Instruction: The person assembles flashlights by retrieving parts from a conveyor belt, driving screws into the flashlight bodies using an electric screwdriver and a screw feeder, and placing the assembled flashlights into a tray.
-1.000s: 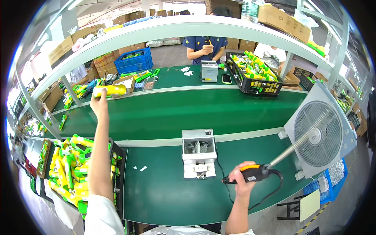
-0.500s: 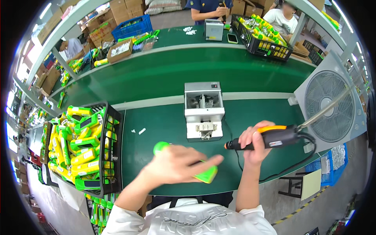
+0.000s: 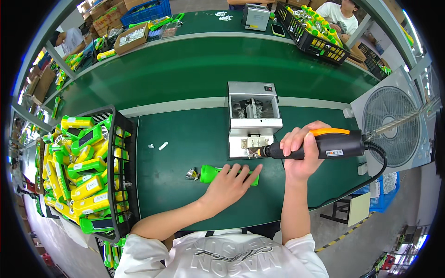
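My left hand (image 3: 228, 187) lies over a green flashlight (image 3: 209, 174) on the table, fingers bent across its body. At the flashlight's left end a shiny silver reflector cup (image 3: 192, 173) sits apart from the green head. My right hand (image 3: 302, 150) grips a black electric screwdriver with an orange lever (image 3: 340, 142), held level. Its tip points left and meets the front of a silver screw feeder (image 3: 254, 124), by the small metal pickup block. The hand hides part of the flashlight's body.
A black crate (image 3: 124, 171) heaped with yellow-green flashlights stands at left. Small white pieces (image 3: 162, 146) lie near it. A grey box fan (image 3: 389, 125) is at right. The screwdriver's black cable (image 3: 352, 187) hangs beside the table edge. Across the bench, another person sits by a crate (image 3: 320, 44).
My left hand has brought the flashlight down onto the table, turned level. My right hand has moved the screwdriver up to the screw feeder's front. The view has shifted slightly.
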`<state>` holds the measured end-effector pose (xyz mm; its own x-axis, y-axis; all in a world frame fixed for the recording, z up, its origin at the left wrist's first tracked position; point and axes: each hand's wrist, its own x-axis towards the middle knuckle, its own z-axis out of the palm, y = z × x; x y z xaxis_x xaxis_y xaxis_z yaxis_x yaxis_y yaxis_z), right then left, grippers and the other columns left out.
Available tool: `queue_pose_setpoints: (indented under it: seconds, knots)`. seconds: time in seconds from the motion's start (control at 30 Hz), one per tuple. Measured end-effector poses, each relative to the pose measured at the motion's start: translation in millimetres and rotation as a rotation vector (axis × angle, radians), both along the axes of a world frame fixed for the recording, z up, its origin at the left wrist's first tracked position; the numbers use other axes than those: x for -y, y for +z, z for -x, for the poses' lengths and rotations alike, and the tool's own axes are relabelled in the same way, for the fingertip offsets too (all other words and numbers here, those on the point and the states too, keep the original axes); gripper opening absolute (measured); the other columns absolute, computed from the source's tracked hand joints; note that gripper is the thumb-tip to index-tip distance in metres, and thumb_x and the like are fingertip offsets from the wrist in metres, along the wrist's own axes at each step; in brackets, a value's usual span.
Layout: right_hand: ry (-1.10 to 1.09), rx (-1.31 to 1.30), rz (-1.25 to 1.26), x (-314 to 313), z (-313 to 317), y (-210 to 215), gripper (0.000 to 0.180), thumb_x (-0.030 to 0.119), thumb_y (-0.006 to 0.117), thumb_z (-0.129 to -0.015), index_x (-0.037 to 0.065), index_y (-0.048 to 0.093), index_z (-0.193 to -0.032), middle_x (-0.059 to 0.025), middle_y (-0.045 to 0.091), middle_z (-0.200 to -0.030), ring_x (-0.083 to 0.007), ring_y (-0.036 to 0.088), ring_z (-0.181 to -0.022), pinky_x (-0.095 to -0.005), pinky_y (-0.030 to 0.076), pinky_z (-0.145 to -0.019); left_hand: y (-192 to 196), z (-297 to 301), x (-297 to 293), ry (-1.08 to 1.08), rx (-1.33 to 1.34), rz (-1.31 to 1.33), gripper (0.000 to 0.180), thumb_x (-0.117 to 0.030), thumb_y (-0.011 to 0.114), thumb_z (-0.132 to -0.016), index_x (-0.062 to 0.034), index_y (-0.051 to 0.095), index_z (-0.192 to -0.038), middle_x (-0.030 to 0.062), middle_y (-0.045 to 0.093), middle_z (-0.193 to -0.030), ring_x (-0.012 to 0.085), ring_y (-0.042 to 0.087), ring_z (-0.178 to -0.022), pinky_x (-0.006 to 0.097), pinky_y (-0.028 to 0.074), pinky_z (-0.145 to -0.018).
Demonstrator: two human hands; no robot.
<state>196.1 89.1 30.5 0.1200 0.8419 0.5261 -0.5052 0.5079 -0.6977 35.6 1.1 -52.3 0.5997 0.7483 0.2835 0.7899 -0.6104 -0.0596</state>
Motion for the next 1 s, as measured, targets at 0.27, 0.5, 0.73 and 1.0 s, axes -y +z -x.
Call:
queue_pose_setpoints:
  seconds: [0.27, 0.5, 0.73, 1.0]
  knots:
    - [0.042, 0.152, -0.171, 6.9, 10.2, -2.1, 0.02, 0.001, 0.054, -0.092, 0.002, 0.042, -0.108, -0.0064, 0.05, -0.062, -0.0153, 0.047, -0.047, -0.0323, 0.048, -0.051, -0.8, 8.8, -7.1, -0.044, 0.281, 0.11, 0.053, -0.029, 0.07, -0.084, -0.0047, 0.059, -0.13, 0.007, 0.059, -0.112, 0.0213, 0.058, -0.1, 0.037, 0.048, -0.082]
    - [0.086, 0.323, -0.219, 6.6, 16.8, -3.7, 0.028, -0.009, 0.061, -0.086, -0.001, 0.047, -0.109, -0.0077, 0.06, -0.076, -0.0126, 0.058, -0.059, -0.0264, 0.048, -0.051, 6.1, 20.5, -0.9, 0.056, 0.261, 0.14, 0.049, -0.027, 0.073, -0.082, -0.0045, 0.062, -0.124, 0.0069, 0.06, -0.111, 0.0212, 0.06, -0.097, 0.037, 0.048, -0.079]
    - [0.245, 0.317, 0.233, -28.8, 34.7, 37.2, 0.017, -0.008, 0.064, -0.081, -0.003, 0.055, -0.094, -0.0036, 0.054, -0.064, -0.0116, 0.052, -0.044, -0.0272, 0.044, -0.044, 8.4, 27.4, -5.3, 0.063, 0.453, 0.291, 0.042, -0.025, 0.075, -0.08, -0.0066, 0.066, -0.117, 0.0049, 0.063, -0.108, 0.0225, 0.062, -0.095, 0.038, 0.051, -0.081]
    - [0.285, 0.31, 0.215, -15.0, 20.2, 28.9, 0.023, 0.006, 0.063, -0.085, 0.002, 0.05, -0.103, -0.0045, 0.045, -0.058, -0.014, 0.045, -0.042, -0.0302, 0.04, -0.043, 3.4, 27.4, -7.6, 0.037, 0.557, 0.289, 0.036, -0.023, 0.074, -0.082, -0.0061, 0.067, -0.114, 0.0055, 0.067, -0.108, 0.0235, 0.063, -0.099, 0.037, 0.054, -0.081]
